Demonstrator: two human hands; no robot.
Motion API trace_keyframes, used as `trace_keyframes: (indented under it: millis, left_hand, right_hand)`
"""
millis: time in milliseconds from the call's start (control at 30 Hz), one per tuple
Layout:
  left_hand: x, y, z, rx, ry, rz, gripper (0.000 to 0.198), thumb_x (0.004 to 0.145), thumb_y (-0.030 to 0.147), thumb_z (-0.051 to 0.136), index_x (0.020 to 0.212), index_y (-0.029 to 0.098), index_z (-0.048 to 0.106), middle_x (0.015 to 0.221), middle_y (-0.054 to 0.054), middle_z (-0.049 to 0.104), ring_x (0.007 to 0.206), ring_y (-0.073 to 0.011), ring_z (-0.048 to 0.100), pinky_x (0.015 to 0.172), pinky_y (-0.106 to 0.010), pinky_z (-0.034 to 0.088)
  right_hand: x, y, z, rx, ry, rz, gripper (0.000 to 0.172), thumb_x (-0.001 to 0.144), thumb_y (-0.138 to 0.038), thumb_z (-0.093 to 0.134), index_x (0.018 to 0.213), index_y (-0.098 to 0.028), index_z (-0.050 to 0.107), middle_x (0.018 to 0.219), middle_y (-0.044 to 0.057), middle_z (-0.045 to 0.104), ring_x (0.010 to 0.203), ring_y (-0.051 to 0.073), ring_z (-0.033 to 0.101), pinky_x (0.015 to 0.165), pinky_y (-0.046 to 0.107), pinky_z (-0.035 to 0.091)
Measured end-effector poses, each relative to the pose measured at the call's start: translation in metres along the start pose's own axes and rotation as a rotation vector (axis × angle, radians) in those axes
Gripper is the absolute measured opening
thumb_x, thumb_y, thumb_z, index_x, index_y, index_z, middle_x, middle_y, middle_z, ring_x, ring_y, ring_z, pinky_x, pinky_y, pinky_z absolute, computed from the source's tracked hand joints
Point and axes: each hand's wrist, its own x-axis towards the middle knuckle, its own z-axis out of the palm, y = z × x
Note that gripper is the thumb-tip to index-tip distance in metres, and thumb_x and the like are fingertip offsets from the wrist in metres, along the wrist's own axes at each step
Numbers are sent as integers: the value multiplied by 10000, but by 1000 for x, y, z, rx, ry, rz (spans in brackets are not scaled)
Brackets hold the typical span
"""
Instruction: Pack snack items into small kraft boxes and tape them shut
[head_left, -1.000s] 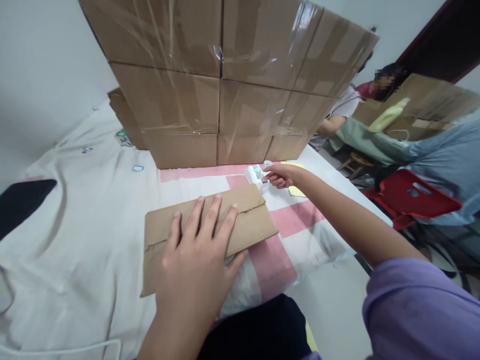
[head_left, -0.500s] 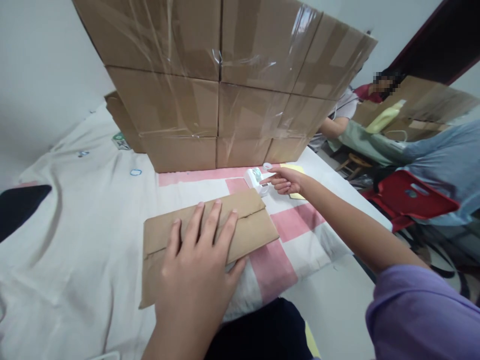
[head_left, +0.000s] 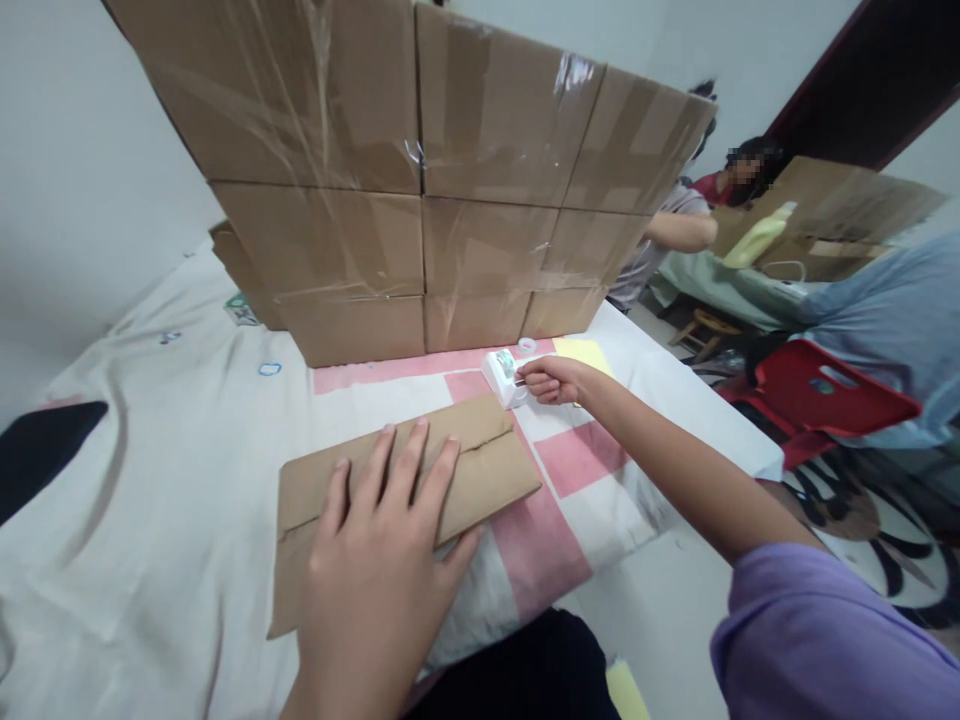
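Observation:
A flat, folded brown cardboard piece (head_left: pixel 480 465) lies on the cloth-covered table in front of me. My left hand (head_left: pixel 382 550) rests on top of it, fingers spread and flat, thumb by its near edge. Beyond its far right corner stands a small white device (head_left: pixel 498 375) with a greenish top. My right hand (head_left: pixel 551 381) is at the right side of this device, fingers curled and thumb and index pinched together; whatever may be between the fingertips is too small to make out.
Taped cardboard boxes (head_left: pixel 480 240) are stacked behind. A clear tape roll (head_left: pixel 527 345) and a yellow sheet (head_left: pixel 583 352) lie near my right hand. A dark object (head_left: pixel 49 450) is at far left. People sit at the right beyond a red chair (head_left: pixel 832 390).
My right hand has closed from a pointing shape into a pinch beside the white device. The view has shifted slightly; my left hand stays spread on the cardboard.

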Motion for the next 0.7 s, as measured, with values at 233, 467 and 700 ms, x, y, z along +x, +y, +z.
trace_keyframes:
  millis: [233,467,700]
  left_hand:
    - [-1,-1,4,14,12,7,593,884,394,575,1445,208,522,1562,-103,482,1418,-381,448,1119,-635,378]
    - [0,1,4,2,-2,-16,558,887,371,559,1423,217,548,1560,-102,486,1420,-377,447,1127,-626,362]
    - [0,4,0,12,-24,-31,564,891,365,562,1441,240,534,1579,-87,462,1439,-354,427,1149,-606,348]
  right_hand:
    - [-4,1,9,-30,96,10,297,1062,-260,330,790,-199,434,392,-137,214,273,56,160,273,144,157]
    - [-4,12,15,-42,154,-130,221,965,-141,414,754,-195,453,385,-130,228,308,63,175,312,165,166]
    - [7,36,21,-1,250,-467,219,811,-163,557,653,-205,412,390,-110,283,356,49,253,371,169,221]
